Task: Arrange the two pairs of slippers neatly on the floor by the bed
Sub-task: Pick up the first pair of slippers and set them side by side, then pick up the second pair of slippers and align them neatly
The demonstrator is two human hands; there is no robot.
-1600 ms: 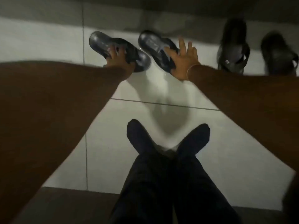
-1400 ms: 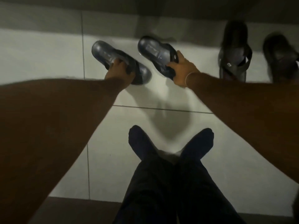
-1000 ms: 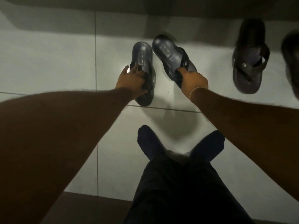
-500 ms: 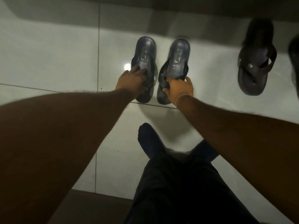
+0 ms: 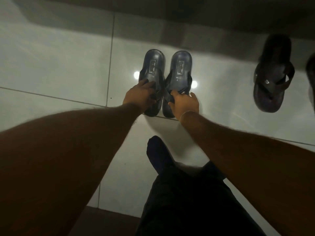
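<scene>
Two dark blue slippers lie side by side on the pale tiled floor, heels pointing away from me. My left hand (image 5: 140,97) grips the strap of the left slipper (image 5: 153,63). My right hand (image 5: 185,103) holds the strap and toe end of the right slipper (image 5: 181,65). The two slippers are parallel and nearly touching. A darker thong slipper (image 5: 271,82) of the other pair lies to the right, apart. Its mate (image 5: 311,68) is cut off by the right frame edge.
My legs in dark trousers and a dark sock (image 5: 158,154) stretch over the floor below the hands. A dark shadowed band (image 5: 187,14), its nature unclear, runs along the top. A darker surface (image 5: 105,222) shows at the bottom edge.
Both hands turned the two angled blue slippers upright and drew them together; they now lie parallel and close. The view shifted so the other pair sits farther right.
</scene>
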